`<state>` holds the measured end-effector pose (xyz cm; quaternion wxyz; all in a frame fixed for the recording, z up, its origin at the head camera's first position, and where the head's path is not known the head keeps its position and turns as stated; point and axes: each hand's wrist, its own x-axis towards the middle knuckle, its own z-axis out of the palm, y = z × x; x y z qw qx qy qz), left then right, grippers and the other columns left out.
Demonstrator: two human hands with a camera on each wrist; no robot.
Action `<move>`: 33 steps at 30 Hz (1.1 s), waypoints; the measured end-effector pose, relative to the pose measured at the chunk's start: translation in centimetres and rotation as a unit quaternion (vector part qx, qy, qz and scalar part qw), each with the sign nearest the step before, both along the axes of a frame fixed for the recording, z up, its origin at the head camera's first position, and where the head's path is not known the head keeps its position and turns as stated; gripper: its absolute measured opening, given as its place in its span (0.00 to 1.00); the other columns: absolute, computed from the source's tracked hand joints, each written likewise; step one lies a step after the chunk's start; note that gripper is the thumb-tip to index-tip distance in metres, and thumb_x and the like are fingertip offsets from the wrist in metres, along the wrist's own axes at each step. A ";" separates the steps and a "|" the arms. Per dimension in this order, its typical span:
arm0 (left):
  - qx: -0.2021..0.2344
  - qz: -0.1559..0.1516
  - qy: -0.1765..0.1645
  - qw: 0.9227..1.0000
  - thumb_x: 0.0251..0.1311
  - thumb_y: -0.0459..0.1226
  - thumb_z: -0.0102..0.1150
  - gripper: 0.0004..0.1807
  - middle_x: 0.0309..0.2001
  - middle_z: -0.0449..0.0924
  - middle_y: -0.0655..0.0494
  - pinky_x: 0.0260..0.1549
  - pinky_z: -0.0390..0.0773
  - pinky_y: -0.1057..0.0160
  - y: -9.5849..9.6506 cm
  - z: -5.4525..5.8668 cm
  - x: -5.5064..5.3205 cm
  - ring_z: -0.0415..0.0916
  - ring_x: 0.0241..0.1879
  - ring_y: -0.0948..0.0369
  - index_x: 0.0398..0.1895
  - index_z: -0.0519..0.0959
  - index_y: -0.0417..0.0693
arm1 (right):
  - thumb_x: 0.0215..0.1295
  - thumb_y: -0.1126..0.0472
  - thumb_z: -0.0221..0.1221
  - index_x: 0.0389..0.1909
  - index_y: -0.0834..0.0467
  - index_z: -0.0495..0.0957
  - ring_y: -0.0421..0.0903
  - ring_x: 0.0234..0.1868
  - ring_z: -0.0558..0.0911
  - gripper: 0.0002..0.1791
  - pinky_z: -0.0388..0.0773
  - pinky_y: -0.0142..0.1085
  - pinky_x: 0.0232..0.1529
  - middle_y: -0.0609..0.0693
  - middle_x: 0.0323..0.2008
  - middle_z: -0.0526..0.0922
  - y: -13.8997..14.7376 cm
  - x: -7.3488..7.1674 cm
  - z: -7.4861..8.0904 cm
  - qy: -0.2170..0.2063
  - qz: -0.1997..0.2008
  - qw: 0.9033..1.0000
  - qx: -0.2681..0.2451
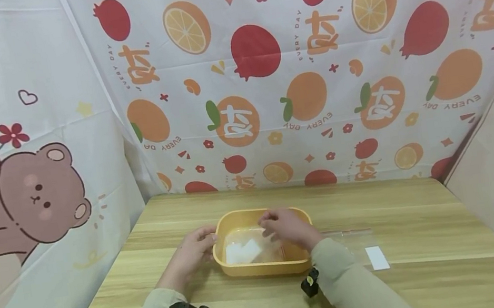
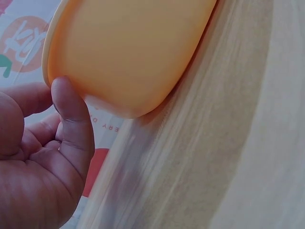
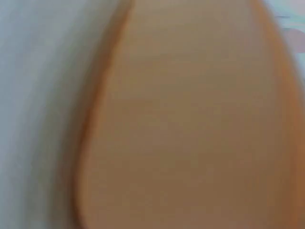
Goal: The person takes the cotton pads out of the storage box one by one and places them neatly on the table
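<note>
A yellow plastic basin (image 1: 271, 269) stands on the wooden table. At its left end my left hand (image 1: 192, 250) pinches the rim; in the left wrist view the thumb (image 2: 74, 114) lies against the basin wall (image 2: 128, 52) with fingers behind. Inside the basin lies a clear plastic bag (image 1: 268, 251) with white card-like pieces (image 1: 243, 251) in or under it. My right hand (image 1: 289, 227) is over the basin's right part, fingers loosely bent above the bag, with nothing visible in them. The right wrist view is blurred and shows the basin interior (image 3: 190, 114), not the hand.
Right of the basin, a white card (image 1: 377, 258) and a clear plastic bag (image 1: 347, 233) with a reddish edge lie on the table (image 1: 431, 233). A fruit-print curtain (image 1: 266, 92) hangs behind, and a bear-print curtain (image 1: 37, 196) hangs at the left.
</note>
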<state>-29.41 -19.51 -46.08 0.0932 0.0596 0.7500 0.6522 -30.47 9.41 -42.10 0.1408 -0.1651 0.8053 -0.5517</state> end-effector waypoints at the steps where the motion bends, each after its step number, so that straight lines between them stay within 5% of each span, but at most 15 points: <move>1: 0.001 0.000 0.000 1.000 0.76 0.35 0.49 0.22 0.49 0.82 0.39 0.34 0.82 0.62 0.0 0.0 0.0 0.80 0.38 0.53 0.67 0.70 0.32 | 0.76 0.54 0.56 0.52 0.62 0.79 0.49 0.44 0.83 0.16 0.82 0.44 0.44 0.59 0.49 0.82 0.4 -0.1 0.5 0.004 -0.004 1.000 -0.002; 8: 0.004 -0.003 0.000 1.000 0.76 0.35 0.50 0.22 0.51 0.80 0.36 0.34 0.82 0.61 0.0 0.0 0.3 0.81 0.38 0.53 0.67 0.69 0.30 | 0.79 0.56 0.52 0.49 0.59 0.79 0.50 0.37 0.85 0.12 0.84 0.47 0.37 0.54 0.38 0.84 3.5 -0.5 4.5 0.067 0.002 0.998 0.014; 18: 0.002 -0.010 0.006 1.000 0.76 0.35 0.49 0.23 0.52 0.80 0.36 0.35 0.81 0.61 0.0 0.1 0.6 0.81 0.40 0.52 0.68 0.68 0.30 | 0.78 0.63 0.50 0.46 0.56 0.79 0.50 0.37 0.86 0.09 0.84 0.46 0.35 0.53 0.38 0.84 10.4 1.5 9.0 0.104 0.068 0.985 0.118; 26: 0.013 -0.015 0.010 1.000 0.76 0.35 0.49 0.24 0.51 0.80 0.34 0.33 0.81 0.63 0.0 -0.1 0.6 0.81 0.39 0.53 0.68 0.67 0.29 | 0.72 0.71 0.48 0.40 0.56 0.78 0.52 0.30 0.83 0.12 0.83 0.47 0.31 0.54 0.28 0.82 16.7 4.0 9.6 0.063 0.147 0.965 0.207; 33: 0.006 0.001 0.001 1.000 0.76 0.35 0.49 0.21 0.51 0.81 0.36 0.34 0.82 0.62 0.0 -0.1 0.6 0.81 0.39 0.53 0.67 0.70 0.32 | 0.67 0.72 0.48 0.30 0.56 0.80 0.46 0.21 0.80 0.14 0.81 0.41 0.22 0.51 0.22 0.80 20.9 5.0 7.4 -0.033 0.148 0.940 0.305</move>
